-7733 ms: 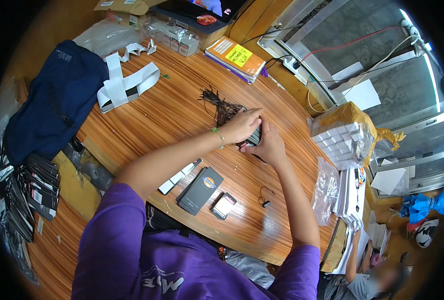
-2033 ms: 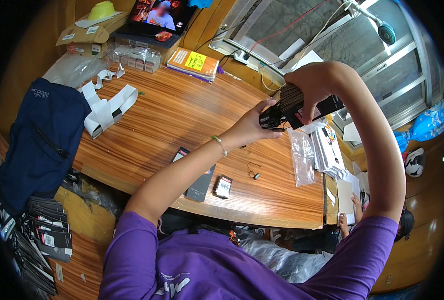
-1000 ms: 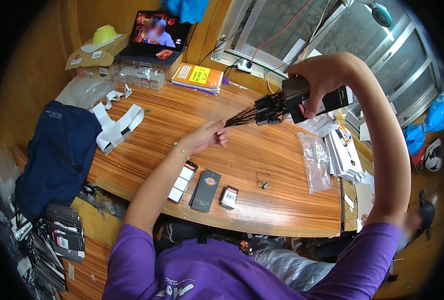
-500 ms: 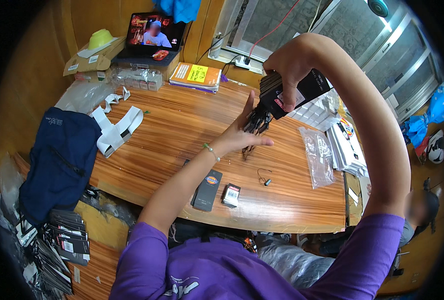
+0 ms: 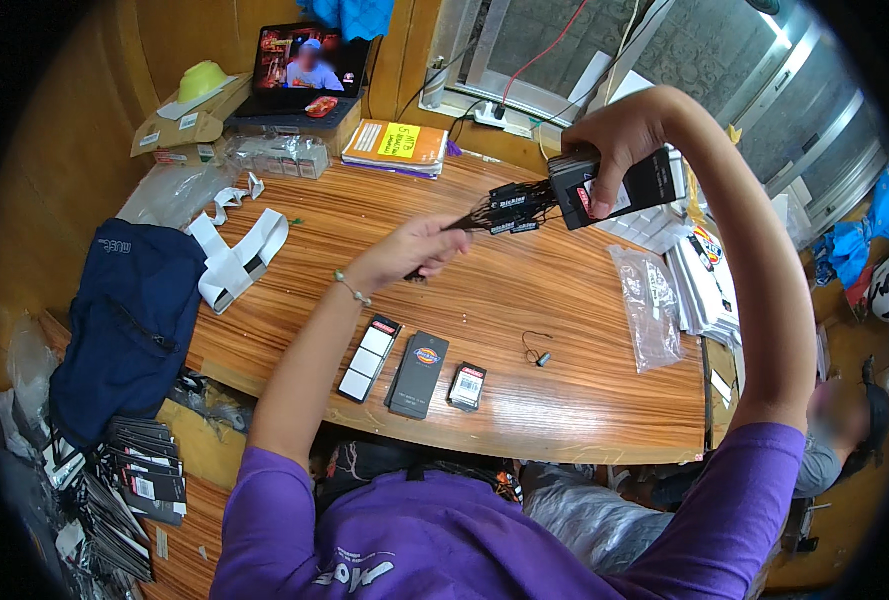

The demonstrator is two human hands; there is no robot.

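Note:
My right hand (image 5: 620,130) is raised over the right side of the table, clasping a thick stack of black hang tags (image 5: 657,180). Black cords with small dark seals (image 5: 520,208) stretch leftward from that stack. Their gathered ends are closed in my left hand (image 5: 410,250). Near the front edge of the table lie a tag stack with white label panels (image 5: 370,358), some dark grey tags with an oval emblem (image 5: 418,380) and a small stack with a barcode label (image 5: 467,387). To their right rests a single loose cord with its seal (image 5: 543,358).
A laptop (image 5: 310,65) and notebooks (image 5: 395,148) stand at the back. A navy bag (image 5: 125,320) and white strips (image 5: 230,260) lie left. Clear plastic (image 5: 647,310) and white stacks (image 5: 705,280) are right. Bundled black tags (image 5: 145,470) sit lower left. A person (image 5: 835,440) is far right.
My left hand has moved left and closed on the cords, which are now drawn out straight. The tag stack in my right hand has shifted slightly right. The white-panelled stack is now uncovered.

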